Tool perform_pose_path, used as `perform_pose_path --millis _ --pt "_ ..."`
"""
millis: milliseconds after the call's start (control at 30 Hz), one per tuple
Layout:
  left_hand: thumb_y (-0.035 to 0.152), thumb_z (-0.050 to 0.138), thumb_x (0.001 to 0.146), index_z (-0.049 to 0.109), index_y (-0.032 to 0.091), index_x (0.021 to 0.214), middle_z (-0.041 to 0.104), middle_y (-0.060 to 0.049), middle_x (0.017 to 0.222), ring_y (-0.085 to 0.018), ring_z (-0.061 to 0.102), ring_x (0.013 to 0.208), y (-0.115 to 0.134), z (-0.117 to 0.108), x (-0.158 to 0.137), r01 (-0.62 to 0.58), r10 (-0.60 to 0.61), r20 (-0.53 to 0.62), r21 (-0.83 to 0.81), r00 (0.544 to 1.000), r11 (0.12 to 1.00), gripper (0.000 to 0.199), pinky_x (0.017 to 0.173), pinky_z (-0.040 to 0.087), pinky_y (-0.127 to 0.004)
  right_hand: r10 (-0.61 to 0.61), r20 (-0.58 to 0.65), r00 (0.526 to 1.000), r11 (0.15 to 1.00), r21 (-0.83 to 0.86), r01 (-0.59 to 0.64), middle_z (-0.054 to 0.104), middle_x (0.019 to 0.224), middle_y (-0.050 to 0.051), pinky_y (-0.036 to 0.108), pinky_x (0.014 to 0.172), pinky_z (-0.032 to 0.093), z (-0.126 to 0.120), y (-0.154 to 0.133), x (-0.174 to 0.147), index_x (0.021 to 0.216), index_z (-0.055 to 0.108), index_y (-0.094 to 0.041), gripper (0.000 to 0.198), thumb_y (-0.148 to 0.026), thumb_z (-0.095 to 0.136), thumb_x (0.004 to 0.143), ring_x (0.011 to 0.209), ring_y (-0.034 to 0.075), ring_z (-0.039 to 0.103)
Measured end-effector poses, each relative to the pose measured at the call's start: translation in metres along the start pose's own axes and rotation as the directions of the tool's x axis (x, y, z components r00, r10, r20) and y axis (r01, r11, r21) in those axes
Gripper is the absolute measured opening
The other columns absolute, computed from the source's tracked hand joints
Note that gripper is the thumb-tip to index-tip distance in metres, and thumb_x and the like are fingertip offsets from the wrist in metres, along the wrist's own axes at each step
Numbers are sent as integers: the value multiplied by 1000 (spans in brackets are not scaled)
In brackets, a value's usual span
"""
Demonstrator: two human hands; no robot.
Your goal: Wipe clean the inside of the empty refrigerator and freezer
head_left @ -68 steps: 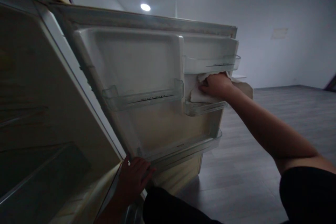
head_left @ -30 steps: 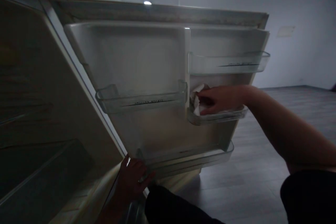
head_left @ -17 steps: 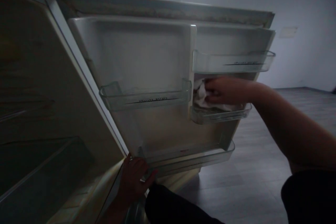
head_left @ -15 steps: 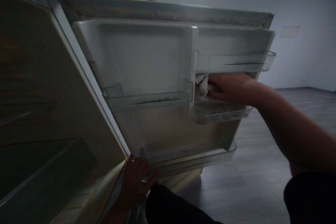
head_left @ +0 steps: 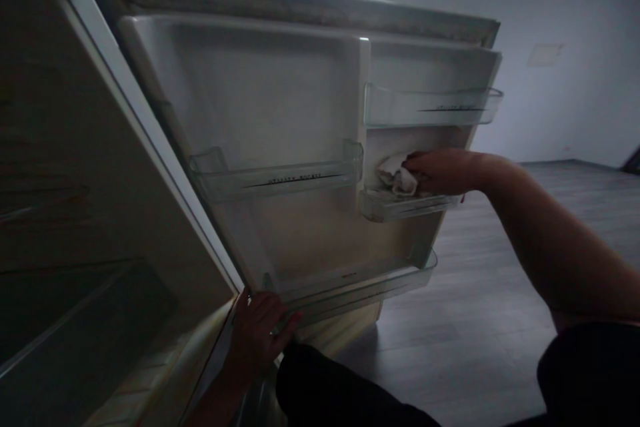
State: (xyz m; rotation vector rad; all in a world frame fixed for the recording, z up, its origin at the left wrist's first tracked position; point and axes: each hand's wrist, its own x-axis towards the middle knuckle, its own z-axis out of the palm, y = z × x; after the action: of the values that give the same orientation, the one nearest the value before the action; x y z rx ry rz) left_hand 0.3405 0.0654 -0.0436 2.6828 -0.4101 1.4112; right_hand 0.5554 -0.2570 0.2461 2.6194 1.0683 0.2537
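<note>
My right hand (head_left: 443, 171) is closed on a crumpled white cloth (head_left: 397, 175). It holds the cloth against the inner panel of the open refrigerator door (head_left: 265, 93), between the upper right bin (head_left: 430, 107) and the small clear bin (head_left: 410, 208) below. Low down on the hinge side, my left hand (head_left: 263, 323) is curled over the door's edge by the end of the long bottom bin (head_left: 360, 293). Its fingertips are partly hidden in shadow.
The dark refrigerator interior (head_left: 100, 147) lies to the left, with a clear drawer (head_left: 85, 313) low inside. A middle left bin (head_left: 280, 180) juts from the door. Grey floor (head_left: 480, 320) and a pale wall (head_left: 550, 100) lie beyond. My dark-clothed knees fill the bottom.
My right hand and the cloth have shifted a little right and down, away from the door's middle divider. The view has moved slightly. My left hand stays in the same place.
</note>
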Motion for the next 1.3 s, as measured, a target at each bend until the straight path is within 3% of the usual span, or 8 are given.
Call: perform_pose_path --millis 133,267,367,567,667,833,1033,1300 --pt "30 66 93 59 23 75 67 2 75 -19 64 80 1 0 1 4 -4 -4 1 1000 1000 21 112 34 -48 -190 40 981 966 183 180 68 124 14 35 94 48 3 2 9 116 68 -15 31 -23 51 91 108 26 64" --pt "30 66 93 59 23 74 69 0 77 -20 65 80 1 0 0 26 -26 -2 0 1000 1000 22 113 34 -49 -429 -166 888 772 443 456 66 127 10 34 99 47 7 -15 10 123 62 -17 34 -33 49 96 114 23 60" --pt "30 67 92 59 23 75 70 -1 78 -21 66 82 -2 0 0 8 -8 17 3 1000 1000 20 112 35 -50 -382 -332 862 723 474 503 67 119 10 36 96 48 15 -36 -5 124 60 -16 36 -36 42 100 107 22 61" --pt "30 67 92 59 22 75 70 -3 82 -22 66 84 -10 2 -2 -14 13 -16 -12 1000 1000 20 111 38 -50 -56 -684 727 924 241 297 58 130 18 51 100 47 37 -76 -66 129 59 -20 36 -35 49 97 122 35 54" --pt "31 67 92 60 23 77 71 -2 82 -22 66 85 -8 2 -2 -12 12 -11 12 1000 1000 18 111 38 -49 -162 -656 737 962 60 265 49 148 17 59 109 40 47 -98 -75 125 63 -23 36 -31 60 91 137 39 43" --pt "30 64 95 59 22 76 69 0 77 -21 66 82 -1 -3 2 -37 36 41 32 999 999 21 111 36 -49 -299 -608 735 952 -135 276 31 165 16 62 114 29 75 -113 -43 112 68 -17 39 -40 77 81 147 45 29" --pt "31 65 94 58 22 73 68 -1 76 -22 66 81 3 -2 4 2 -3 33 14 999 1000 24 107 38 -49 -271 -759 592 962 -199 186 49 156 9 45 102 37 108 -80 -15 112 65 -24 19 -22 50 101 127 28 51" --pt "31 65 95 59 22 74 68 0 75 -22 64 80 7 -2 5 26 -26 42 13 999 1000 23 105 38 -47 -91 -723 685 987 -158 -36 68 107 12 39 78 32 94 -85 -8 119 65 -20 36 -21 32 106 91 26 53"
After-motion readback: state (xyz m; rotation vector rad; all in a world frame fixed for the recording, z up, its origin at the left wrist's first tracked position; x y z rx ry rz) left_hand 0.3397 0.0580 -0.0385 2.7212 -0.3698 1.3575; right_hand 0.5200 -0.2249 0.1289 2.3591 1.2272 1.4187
